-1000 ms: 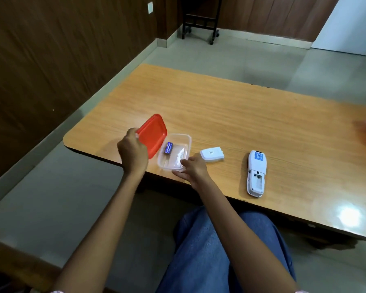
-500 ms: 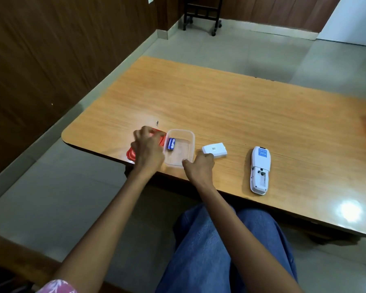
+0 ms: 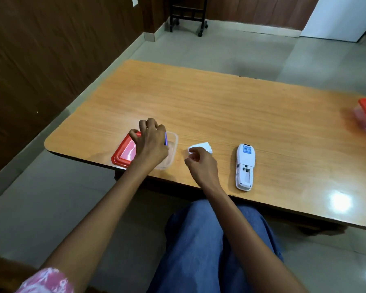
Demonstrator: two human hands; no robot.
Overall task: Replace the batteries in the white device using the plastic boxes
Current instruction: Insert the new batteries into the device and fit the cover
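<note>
There, the left hand (image 3: pixel 151 144) reached into the open clear box (image 3: pixel 172 152), fingers pinched on a blue battery (image 3: pixel 165 138). Its red lid (image 3: pixel 125 152) lay flat just left of it. The right hand (image 3: pixel 201 163) hovered loosely curled, holding nothing, by the cover (image 3: pixel 203 146). The white device (image 3: pixel 244 166) lay face down, compartment open, right of the cover.

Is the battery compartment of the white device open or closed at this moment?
Open. The white device lies back up with its bay uncovered, and its battery cover lies apart on the table.
</note>
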